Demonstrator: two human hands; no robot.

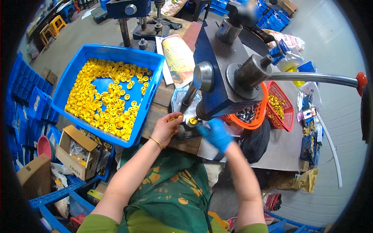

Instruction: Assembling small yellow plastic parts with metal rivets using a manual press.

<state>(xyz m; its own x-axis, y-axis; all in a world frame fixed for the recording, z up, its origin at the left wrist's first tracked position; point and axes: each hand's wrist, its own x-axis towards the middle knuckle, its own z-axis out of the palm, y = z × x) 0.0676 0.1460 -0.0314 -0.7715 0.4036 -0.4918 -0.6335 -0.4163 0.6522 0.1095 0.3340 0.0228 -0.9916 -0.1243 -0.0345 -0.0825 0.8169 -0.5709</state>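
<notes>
My bare left hand (pixel 166 129), with a bangle at its wrist, is closed on a small yellow cap (pixel 180 117) just left of the press's work spot. Another yellow cap (pixel 192 121) sits in the metal fixture (pixel 188 125) under the ram of the blue arbor press (pixel 227 73). Beside that fixture, on its right, is my right hand (pixel 217 135) in a blue glove. Motion blurs its fingers, so I cannot make out whether they hold anything. A blue tray (pixel 151 62) of loose yellow caps stands to the left.
An orange basket (pixel 263 112) of dark parts and a red basket (pixel 288 106) of yellow pieces stand right of the press. Its long lever (pixel 314 77) reaches out to the right. A second press (pixel 128 9) stands behind; an open cardboard box (pixel 75 155) lies lower left.
</notes>
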